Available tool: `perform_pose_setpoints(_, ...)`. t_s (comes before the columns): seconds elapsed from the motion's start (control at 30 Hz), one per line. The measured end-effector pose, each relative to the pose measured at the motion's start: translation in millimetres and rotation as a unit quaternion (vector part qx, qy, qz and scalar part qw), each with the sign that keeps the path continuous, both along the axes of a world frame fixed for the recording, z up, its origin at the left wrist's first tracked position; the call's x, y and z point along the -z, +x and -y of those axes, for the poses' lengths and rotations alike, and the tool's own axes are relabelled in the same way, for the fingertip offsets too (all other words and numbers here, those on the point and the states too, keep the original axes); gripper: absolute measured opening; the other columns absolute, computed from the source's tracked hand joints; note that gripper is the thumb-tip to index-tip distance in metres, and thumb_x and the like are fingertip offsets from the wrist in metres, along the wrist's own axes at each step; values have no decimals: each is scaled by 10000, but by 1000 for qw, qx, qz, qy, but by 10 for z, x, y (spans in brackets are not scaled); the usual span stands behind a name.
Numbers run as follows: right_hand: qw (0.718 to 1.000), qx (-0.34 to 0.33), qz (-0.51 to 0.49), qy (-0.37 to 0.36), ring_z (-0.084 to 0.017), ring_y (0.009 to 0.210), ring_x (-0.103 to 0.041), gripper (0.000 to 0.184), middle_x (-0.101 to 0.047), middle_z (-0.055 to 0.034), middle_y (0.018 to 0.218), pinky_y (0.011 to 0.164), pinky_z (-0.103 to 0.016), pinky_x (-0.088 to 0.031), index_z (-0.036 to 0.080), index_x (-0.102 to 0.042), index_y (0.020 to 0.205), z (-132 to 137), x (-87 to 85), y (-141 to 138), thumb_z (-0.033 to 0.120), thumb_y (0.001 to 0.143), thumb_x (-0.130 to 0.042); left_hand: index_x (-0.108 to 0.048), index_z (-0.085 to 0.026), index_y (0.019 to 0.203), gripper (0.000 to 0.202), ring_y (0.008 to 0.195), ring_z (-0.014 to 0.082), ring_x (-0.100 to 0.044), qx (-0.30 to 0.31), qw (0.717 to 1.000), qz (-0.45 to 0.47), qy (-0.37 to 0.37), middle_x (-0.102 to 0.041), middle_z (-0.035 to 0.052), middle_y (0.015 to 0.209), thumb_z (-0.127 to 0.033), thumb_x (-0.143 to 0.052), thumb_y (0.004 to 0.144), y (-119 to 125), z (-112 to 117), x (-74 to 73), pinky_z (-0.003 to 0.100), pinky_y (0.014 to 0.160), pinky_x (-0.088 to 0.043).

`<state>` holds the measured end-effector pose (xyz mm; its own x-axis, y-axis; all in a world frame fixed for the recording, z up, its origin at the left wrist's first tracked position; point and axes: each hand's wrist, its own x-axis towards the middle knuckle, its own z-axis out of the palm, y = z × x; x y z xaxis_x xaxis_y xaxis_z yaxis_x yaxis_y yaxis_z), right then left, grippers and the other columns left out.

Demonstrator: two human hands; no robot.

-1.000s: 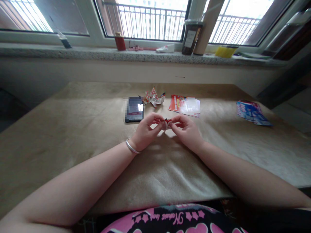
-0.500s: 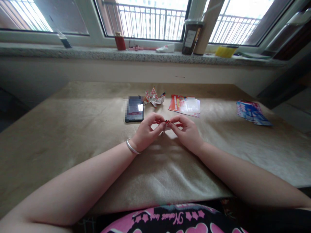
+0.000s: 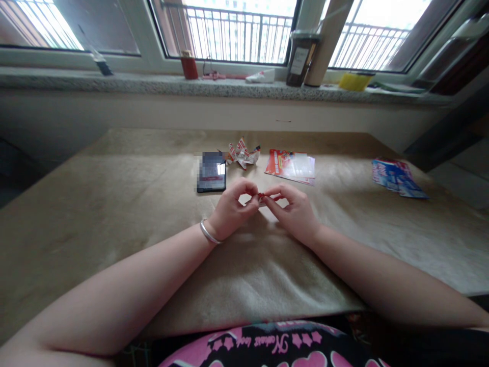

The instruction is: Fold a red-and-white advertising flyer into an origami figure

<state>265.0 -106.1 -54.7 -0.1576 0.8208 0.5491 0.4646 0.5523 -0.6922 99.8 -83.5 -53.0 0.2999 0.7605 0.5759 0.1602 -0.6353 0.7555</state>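
Note:
Between my fingertips, just above the middle of the table, is a small red and white piece (image 3: 261, 198); its kind is too small to make out. My left hand (image 3: 236, 206), with a silver bangle at the wrist, pinches it from the left between thumb and forefinger. From the right, my right hand (image 3: 294, 208) pinches the same piece, fingertips almost touching those of the left. Most of the piece is hidden behind the fingers. Beyond my left hand lies a dark phone (image 3: 212, 173), partly pixelated, with a crumpled wrapper (image 3: 243, 154) beside it.
A red and white leaflet (image 3: 288, 166) lies beyond my right hand. Several blue and red packets (image 3: 398, 177) lie at the table's right. A tan cloth covers the table (image 3: 114, 214). On the windowsill (image 3: 145, 85) stand a red container (image 3: 188, 66) and a dark lidded jar (image 3: 301, 60).
My fingertips have shifted slightly, and the small piece has turned between them, showing less of its dark part. Both hands stay in nearly the same place; everything else is unmoved.

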Motion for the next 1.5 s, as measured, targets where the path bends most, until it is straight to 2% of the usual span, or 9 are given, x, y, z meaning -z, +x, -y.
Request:
perform_pose_setpoints(0.17, 1000, 11, -12, -3, -156, 728, -615, 73, -660, -7, 809, 655, -300, -518, 244, -628, 841, 37, -35, -23, 303, 820, -590, -513, -179, 811, 29, 732, 112, -519, 20, 1000, 20, -5, -533, 1, 784, -169, -526, 788, 1, 38, -12, 235, 687, -440)
perform_pose_setpoints(0.4, 999, 0, -34, 18, -152, 754, -632, 44, -677, 1, 820, 690, -302, -525, 239, -628, 834, 62, -62, -47, 249, 800, -603, -510, -182, 777, 110, 725, 120, -496, 1, 998, -8, 59, -514, -4, 759, -77, -514, 746, -12, 7, 25, 243, 666, -427)
perform_pose_setpoints(0.7, 996, 3, 15, 90, -169, 792, -613, 75, -672, -10, 817, 721, -318, -495, 248, -625, 825, 73, -100, -14, 195, 788, -587, -509, -183, 813, 102, 768, 132, -522, 21, 997, -18, 72, -528, 15, 802, -89, -498, 776, -8, 54, -12, 258, 704, -456)
perform_pose_setpoints(0.9, 991, -3, 56, 121, -167, 782, -610, 70, -663, -13, 796, 722, -307, -483, 229, -614, 809, 78, -123, 10, 174, 786, -576, -509, -174, 771, 105, 723, 118, -503, 0, 992, -40, 123, -519, -2, 759, -71, -502, 753, -16, 57, -46, 241, 662, -438)
perform_pose_setpoints(1.2, 990, -62, 70, 104, -143, 754, -566, 95, -605, -8, 780, 686, -276, -473, 218, -575, 822, 51, -92, 5, 142, 785, -531, -515, -171, 754, 146, 708, 113, -491, 20, 987, -65, 142, -503, -9, 755, -37, -478, 708, -20, 45, -44, 230, 648, -425)
perform_pose_setpoints(1.5, 991, -30, 71, 112, -144, 739, -563, 82, -601, -11, 774, 677, -281, -469, 218, -560, 802, 80, -89, -11, 142, 791, -531, -499, -169, 760, 109, 704, 113, -487, 17, 989, -72, 130, -506, -9, 747, -64, -485, 736, -13, 70, -60, 229, 649, -417)
